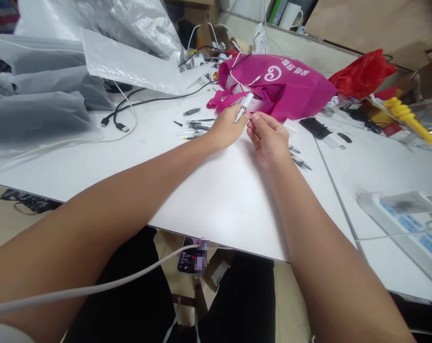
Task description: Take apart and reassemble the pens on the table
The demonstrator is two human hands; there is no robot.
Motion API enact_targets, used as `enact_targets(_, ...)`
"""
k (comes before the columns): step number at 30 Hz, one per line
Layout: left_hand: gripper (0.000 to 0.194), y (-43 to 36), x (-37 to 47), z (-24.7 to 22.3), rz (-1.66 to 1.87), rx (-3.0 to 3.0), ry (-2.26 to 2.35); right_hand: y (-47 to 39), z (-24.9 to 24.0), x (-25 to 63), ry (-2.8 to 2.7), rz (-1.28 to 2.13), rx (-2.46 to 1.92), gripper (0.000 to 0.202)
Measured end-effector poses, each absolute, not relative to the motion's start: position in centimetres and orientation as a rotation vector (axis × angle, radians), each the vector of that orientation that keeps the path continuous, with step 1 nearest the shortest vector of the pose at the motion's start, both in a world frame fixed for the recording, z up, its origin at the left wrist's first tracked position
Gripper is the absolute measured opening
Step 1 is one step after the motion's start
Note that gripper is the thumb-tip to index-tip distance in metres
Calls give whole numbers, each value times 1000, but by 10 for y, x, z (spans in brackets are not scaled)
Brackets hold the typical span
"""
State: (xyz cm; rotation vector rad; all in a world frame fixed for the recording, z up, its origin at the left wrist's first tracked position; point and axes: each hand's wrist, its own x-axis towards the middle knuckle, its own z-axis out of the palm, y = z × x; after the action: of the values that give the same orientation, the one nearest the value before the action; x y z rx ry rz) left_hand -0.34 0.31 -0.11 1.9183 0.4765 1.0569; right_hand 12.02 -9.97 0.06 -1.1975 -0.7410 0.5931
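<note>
A white pen [244,105] with a clip slants up out of my left hand [227,126], whose fingers are closed around it. Close beside it, my right hand [269,137] pinches thumb against fingers near the left fingertips; whatever is in that pinch is too small to make out. To the left of my left hand lie several pens and pen parts [200,126] on the white table [216,190]. More pens [300,162] lie to the right, partly hidden behind my right wrist.
A magenta bag [302,88] stands behind my hands. Grey plastic bags [40,109] and black USB cables [121,114] occupy the left. On the right are a power strip [409,228], a red bag [362,74] and a yellow object [409,121]. A white cable [112,286] crosses my lap.
</note>
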Motion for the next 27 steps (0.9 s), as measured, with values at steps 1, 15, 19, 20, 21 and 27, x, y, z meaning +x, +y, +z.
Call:
enact_targets(1, 22, 3, -5, -1, 1045, 1947, 475, -100, 1, 120, -735, 590, -1204, 53)
enact_targets(15, 20, -10, -13, 5, 985, 2167, 464, -110, 3, 124, -677, 568, -1236, 52)
enact_targets(19, 18, -13, -14, 7, 970, 2195, 494, -109, 2, 122, -679, 571, -1249, 53)
enact_targets(20, 18, -14, -14, 8, 965, 2200, 500, -109, 2, 122, -684, 573, -1250, 54)
enact_targets(21, 17, -15, -14, 9, 962, 2205, 509, -108, 1, 121, -691, 575, -1252, 55)
enact_targets(27, 18, -22, -17, 14, 950, 2219, 572, -105, -4, 121, -705, 596, -1264, 60)
